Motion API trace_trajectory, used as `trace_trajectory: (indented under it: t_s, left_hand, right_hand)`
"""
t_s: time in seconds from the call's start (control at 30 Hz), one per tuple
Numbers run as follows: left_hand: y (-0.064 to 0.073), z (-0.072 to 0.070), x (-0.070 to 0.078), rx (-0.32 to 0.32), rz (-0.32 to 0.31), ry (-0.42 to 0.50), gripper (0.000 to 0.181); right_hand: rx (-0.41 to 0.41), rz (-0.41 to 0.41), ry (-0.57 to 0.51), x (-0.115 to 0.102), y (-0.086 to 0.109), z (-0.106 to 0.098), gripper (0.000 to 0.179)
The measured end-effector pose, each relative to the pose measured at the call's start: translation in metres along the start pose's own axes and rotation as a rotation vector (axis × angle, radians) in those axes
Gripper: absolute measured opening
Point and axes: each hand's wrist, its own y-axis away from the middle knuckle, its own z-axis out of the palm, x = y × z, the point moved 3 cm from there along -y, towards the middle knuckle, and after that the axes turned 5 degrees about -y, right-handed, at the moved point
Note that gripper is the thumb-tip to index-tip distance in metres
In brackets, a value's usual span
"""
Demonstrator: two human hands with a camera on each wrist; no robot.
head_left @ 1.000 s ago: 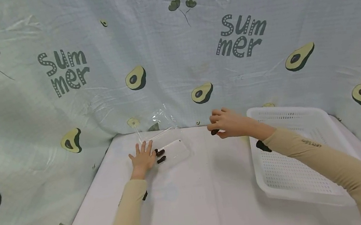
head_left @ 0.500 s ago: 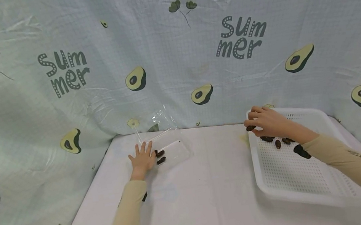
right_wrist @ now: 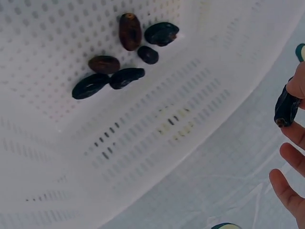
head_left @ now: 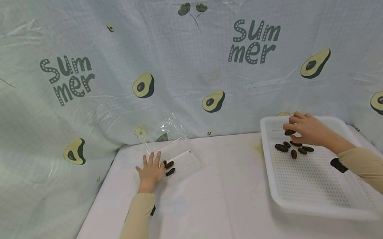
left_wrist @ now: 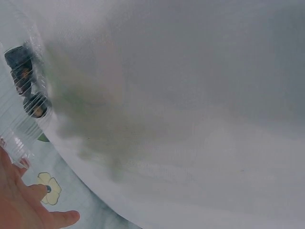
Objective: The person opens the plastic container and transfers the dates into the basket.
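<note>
My right hand (head_left: 308, 130) pinches a dark brown date (head_left: 289, 132) between thumb and fingers, above the back of a white perforated plastic basket (head_left: 270, 169). In the right wrist view the held date (right_wrist: 287, 107) hangs past the basket's rim line, the other fingers apart. Several dates (right_wrist: 130, 32) lie in a loose group on the basket floor. My left hand (head_left: 150, 171), fingers spread, rests at the left side of a clear plastic box (head_left: 189, 170). A few dates (head_left: 170, 172) lie inside that box; the left wrist view shows some dates (left_wrist: 21, 71) through its ribbed wall.
The box's clear lid (head_left: 174, 128) stands raised at the back, against a curtain (head_left: 174, 48) printed with avocados. A white table (head_left: 205, 215) stretches between box and basket. The curtain closes off the back and both sides.
My right hand has carried the date rightward from over the table to above the basket, uncovering the dates lying there. The left hand has stayed at the box.
</note>
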Motion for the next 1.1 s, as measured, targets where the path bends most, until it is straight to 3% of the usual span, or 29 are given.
trace_trajectory:
  t_s: [0.17,0.33,0.4,0.47,1.1]
  left_hand:
    - [0.000,0.000,-0.001,-0.004,-0.002,0.001,0.052]
    - [0.001,0.000,-0.001,-0.005,-0.006,-0.006,0.052]
    - [0.001,0.000,-0.002,0.002,-0.006,-0.009,0.052]
    - [0.002,0.000,-0.002,0.006,-0.006,-0.008,0.052]
    - [0.000,0.000,-0.001,0.008,0.004,0.004,0.052]
  right_hand:
    - [-0.044,0.056,0.020,0.007,0.016,0.008,0.052]
    - [-0.129,0.143,0.008,0.009,0.029,0.019,0.018]
    - [-0.151,0.173,0.005,0.009,0.033,0.025,0.030]
    - [-0.170,0.190,0.010,0.008,0.036,0.031,0.031]
    - [-0.153,0.154,-0.042,-0.003,0.044,0.056,0.028]
